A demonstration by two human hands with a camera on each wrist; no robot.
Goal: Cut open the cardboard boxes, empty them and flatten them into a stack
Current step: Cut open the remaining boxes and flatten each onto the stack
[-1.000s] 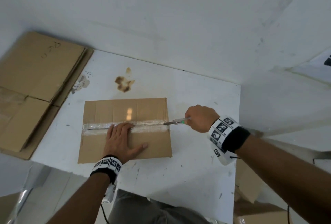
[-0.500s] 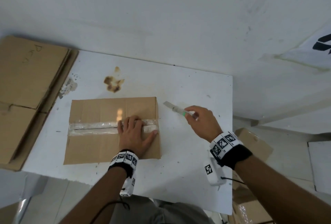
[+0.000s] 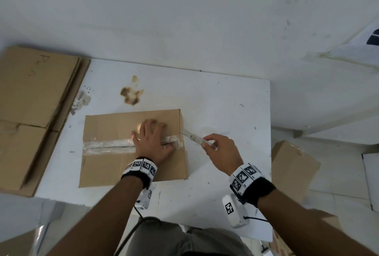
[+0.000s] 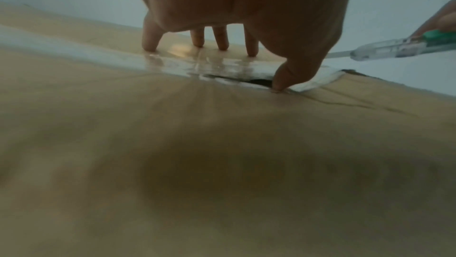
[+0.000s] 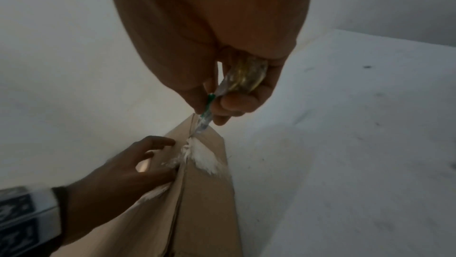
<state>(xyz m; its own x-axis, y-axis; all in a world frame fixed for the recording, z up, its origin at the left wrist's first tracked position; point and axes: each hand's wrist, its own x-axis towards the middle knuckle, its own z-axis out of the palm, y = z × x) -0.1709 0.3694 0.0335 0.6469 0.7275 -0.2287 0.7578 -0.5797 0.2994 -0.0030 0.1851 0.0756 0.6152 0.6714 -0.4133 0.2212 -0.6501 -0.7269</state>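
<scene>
Cardboard box lies flat at centre of the white counter, clear tape along its top seam. Seam is slit near the 3 o'clock end; dark gap shows in the left wrist view, tape there torn and bunched.

Left hand lies on the box lid, fingers spread and straight, thumb tip at the slit edge.

Right hand, at 3 o'clock of the box, grips a clear utility knife with a green slider; blade out, tip at the box's 3 o'clock edge by the tape end.

Flattened cardboard stack at 9 o'clock, overlapping the counter edge. Another box off the counter at 3 o'clock. Brown stain at 12 o'clock of the box.
</scene>
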